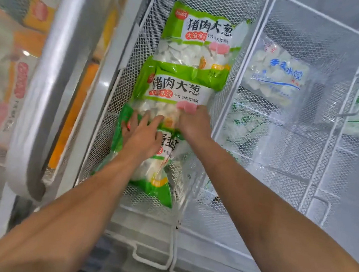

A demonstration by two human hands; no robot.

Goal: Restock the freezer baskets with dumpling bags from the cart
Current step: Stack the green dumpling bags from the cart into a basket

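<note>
Inside a chest freezer, a white mesh basket [121, 88] is shown lined with three green dumpling bags laid end to end, their long axes running away from the viewer. The middle bag [170, 94] is overlapped by the far bag [199, 39] and overlaps the near bag [147, 172]. The left hand [143, 131] is laid flat, fingers spread, where the middle and near bags meet; the right hand [195, 122] is curled over the middle bag's right edge. Both hands are about equally near. Clear bags are seen in the neighbouring baskets.
</note>
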